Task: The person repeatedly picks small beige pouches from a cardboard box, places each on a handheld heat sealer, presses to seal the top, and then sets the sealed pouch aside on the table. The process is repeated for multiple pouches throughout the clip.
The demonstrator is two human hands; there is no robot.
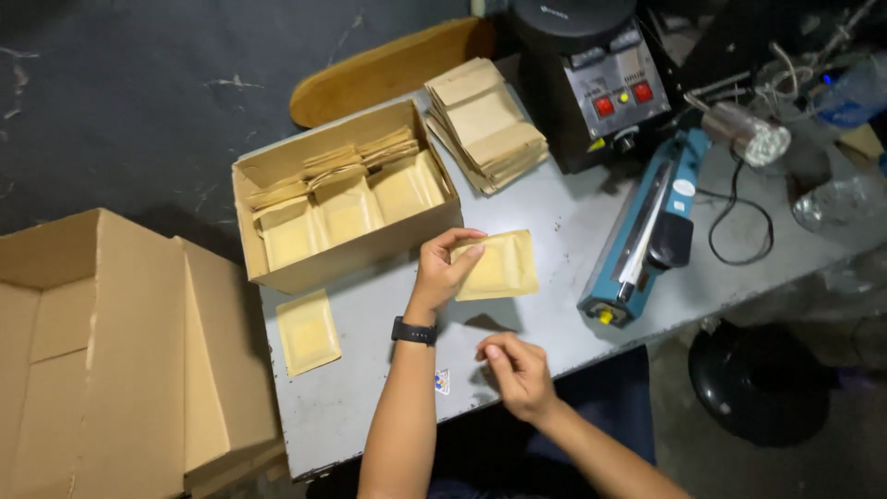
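On the grey counter (564, 231), head view: a person's two bare hands work above the near edge, with kraft-paper pouches spread around them.
Left hand (445, 273): raised just above the counter, a black wristband (413, 332) on the wrist.
Left fingers (462, 251): thumb and fingertips pinch the left edge of a flat brown pouch.
Brown pouch (502, 266): held roughly level and slightly tilted, over the middle of the counter, between the open carton and the blue sealer, clear of both.
Right hand (517, 370): lower, near the front edge of the counter, well apart from the held pouch.
Right fingers (494, 351): curled with thumb and fingertips pressed together; whether something small sits between them, I cannot tell.
Open carton (346, 199): just left of the left hand, holding pouches lying flat and more standing on edge along the back wall.
Loose pouch (308, 331): lying flat on the counter in front of the carton, untouched.
Pouch stack (485, 125): a fanned pile behind the carton, beside a black machine.
Black machine (591, 79): at the back of the counter, with red switches on a grey panel.
Blue sealer (647, 231): a long bar-type device to the right of the held pouch, its cable trailing off right.
Large cardboard box (120, 360): open, to the left, below the level of the counter.
Small sticker (443, 381): on the counter beside the left forearm.
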